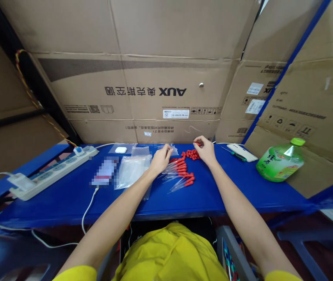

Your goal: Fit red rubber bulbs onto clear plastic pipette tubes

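Note:
My left hand (162, 158) is closed in a pinch beside some thin clear tubes (174, 150) at the back of the blue table; what its fingertips hold is too small to make out. A red rubber bulb (197, 144) shows between the thumb and fingers of my right hand (205, 150). Just left of that hand lies a heap of loose red bulbs (190, 155). Nearer to me, several clear droppers with red bulbs (181, 167) lie in a row, tips pointing left. A smaller group of droppers (189, 180) sits in front of them.
Clear plastic bags (132, 171) lie left of my left arm. Further left are a phone (106, 171) on a cable, a white case (121, 150) and a power strip (55, 171). At right stand a green bottle (280, 160) and a white board (241, 152). Cardboard (154, 70) walls the back.

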A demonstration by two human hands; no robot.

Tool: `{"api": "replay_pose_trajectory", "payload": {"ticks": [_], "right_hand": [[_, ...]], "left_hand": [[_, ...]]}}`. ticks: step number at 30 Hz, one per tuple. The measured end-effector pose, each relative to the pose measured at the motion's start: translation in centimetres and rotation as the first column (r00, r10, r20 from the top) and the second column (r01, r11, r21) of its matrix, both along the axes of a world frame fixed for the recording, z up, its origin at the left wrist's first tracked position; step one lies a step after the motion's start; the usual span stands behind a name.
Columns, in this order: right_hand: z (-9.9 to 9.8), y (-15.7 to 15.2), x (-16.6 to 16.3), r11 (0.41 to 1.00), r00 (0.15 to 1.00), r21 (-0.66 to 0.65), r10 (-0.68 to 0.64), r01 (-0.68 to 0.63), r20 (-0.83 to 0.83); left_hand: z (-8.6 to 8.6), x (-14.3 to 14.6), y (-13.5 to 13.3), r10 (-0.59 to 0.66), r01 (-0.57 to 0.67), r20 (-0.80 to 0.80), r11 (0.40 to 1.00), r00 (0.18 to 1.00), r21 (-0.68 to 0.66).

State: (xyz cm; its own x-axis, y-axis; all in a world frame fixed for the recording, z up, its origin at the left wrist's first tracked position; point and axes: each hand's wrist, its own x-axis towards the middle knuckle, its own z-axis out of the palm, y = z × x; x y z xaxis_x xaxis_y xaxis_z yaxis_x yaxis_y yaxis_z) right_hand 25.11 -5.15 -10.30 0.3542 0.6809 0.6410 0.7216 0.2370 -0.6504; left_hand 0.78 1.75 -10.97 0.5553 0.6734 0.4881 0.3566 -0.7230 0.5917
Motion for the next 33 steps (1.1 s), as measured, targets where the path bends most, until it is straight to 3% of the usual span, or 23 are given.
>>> {"api": "replay_pose_trajectory", "payload": {"ticks": [4,8,14,27,33], "right_hand": [[0.5,-0.4,-3.4,0.975,0.976,0.064,0.217,-0.215,-0.029],[1.0,-0.8,-6.0,0.951,0.953,0.063,0.303,-0.303,0.003],[1.2,-1.1,-6.5,0.950,0.950,0.087,0.305,-0.299,-0.063],[1.1,-1.0,-6.2,0.944,0.932,0.097,0.327,-0.315,-0.156],[1.0,-1.0,-6.4,0.932,0.911,0.096,0.362,-0.350,-0.195]], "left_hand": [[-0.1,0.2,-0.1,-0.089,0.090,0.069,0.996,0.994,-0.008],[0.4,0.4,-0.7,-0.162,0.164,0.129,0.987,0.978,0.000],[1.0,0.3,-1.2,-0.156,0.172,0.218,0.983,0.963,-0.059],[0.6,0.9,-1.4,-0.150,0.226,0.373,0.959,0.915,-0.168],[0.8,0.7,-1.4,-0.156,0.230,0.361,0.958,0.920,-0.172]]}}
